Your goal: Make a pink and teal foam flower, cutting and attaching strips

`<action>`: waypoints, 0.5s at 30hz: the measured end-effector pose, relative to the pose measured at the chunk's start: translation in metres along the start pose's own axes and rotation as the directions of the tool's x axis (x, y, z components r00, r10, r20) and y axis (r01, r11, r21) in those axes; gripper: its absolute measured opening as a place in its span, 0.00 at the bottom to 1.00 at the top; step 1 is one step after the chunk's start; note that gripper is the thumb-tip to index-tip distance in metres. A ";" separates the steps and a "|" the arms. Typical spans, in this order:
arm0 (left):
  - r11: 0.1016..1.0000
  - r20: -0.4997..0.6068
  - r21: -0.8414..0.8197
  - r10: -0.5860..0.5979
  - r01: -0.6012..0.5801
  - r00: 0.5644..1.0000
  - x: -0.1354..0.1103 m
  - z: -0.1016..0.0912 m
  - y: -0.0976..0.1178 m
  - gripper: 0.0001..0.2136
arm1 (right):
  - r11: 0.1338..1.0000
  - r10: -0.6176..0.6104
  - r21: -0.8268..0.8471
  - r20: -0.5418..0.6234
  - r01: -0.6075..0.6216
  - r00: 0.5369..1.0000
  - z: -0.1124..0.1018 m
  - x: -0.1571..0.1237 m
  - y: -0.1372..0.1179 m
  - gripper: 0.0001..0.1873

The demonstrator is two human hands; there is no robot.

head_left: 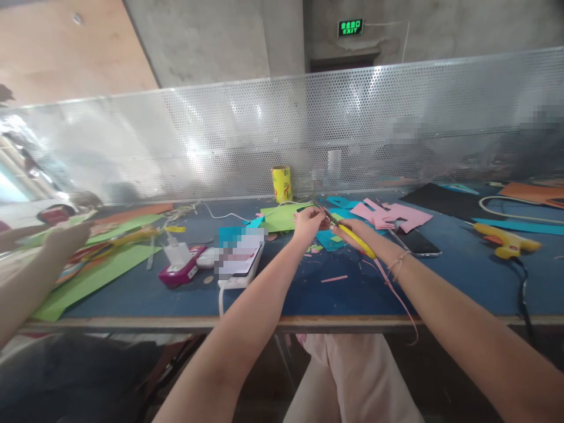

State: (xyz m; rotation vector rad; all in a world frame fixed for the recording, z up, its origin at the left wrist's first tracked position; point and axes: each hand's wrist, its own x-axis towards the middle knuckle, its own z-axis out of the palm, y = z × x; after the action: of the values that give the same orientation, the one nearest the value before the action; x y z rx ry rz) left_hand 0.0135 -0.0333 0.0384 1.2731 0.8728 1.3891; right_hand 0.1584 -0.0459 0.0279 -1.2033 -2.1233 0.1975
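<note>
My left hand (309,223) is closed in a pinch above the blue table (440,276); what it pinches is too small to make out. My right hand (362,235) grips yellow-handled scissors (348,232), whose blades point up and left toward the left hand's fingers. A thin pink paper strip (396,294) trails down from my right hand past the table's front edge. Teal paper scraps (328,239) lie on the table just beyond both hands.
Pink paper pieces (392,214), green sheets (282,216), a yellow can (282,183), a phone (416,242) and a yellow glue gun (506,241) lie around. A power strip (240,264) and charger (180,264) sit left. Another person's arm (30,276) reaches in at far left. A perforated metal screen (308,129) backs the table.
</note>
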 end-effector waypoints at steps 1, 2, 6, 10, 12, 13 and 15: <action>1.000 0.003 -0.003 -0.001 0.001 1.000 0.000 0.000 0.001 0.03 | 1.000 0.001 0.004 -0.003 -0.001 1.000 0.000 0.000 0.001 0.19; 1.000 0.004 -0.006 -0.004 0.004 1.000 -0.001 0.000 0.001 0.03 | 1.000 0.002 0.003 -0.008 -0.002 1.000 0.001 0.000 0.002 0.19; 1.000 0.003 -0.015 -0.018 0.018 1.000 -0.002 0.000 0.004 0.03 | 1.000 -0.003 -0.020 -0.018 0.003 1.000 0.000 0.000 0.002 0.18; 0.999 0.007 -0.034 -0.016 0.017 1.000 -0.002 0.000 0.003 0.03 | 0.999 -0.015 -0.034 -0.032 0.014 0.999 -0.001 -0.001 0.000 0.18; 0.999 0.013 -0.046 -0.012 0.013 1.000 -0.001 0.000 0.002 0.03 | 0.999 -0.012 -0.045 -0.034 0.010 0.999 -0.001 -0.001 -0.001 0.18; 0.999 0.013 -0.047 -0.011 0.011 1.000 -0.001 0.000 0.002 0.03 | 0.999 -0.006 -0.051 -0.031 0.004 1.000 -0.001 -0.001 -0.002 0.18; 0.999 0.013 -0.042 -0.010 0.010 1.000 -0.002 0.000 0.002 0.03 | 0.998 0.004 -0.063 -0.022 -0.006 1.000 -0.002 -0.002 -0.002 0.18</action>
State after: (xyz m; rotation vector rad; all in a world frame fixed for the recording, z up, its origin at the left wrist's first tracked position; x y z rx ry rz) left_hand 0.0127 -0.0352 0.0400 1.2425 0.8365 1.3834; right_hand 0.1584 -0.0489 0.0296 -1.2414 -2.1220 0.1199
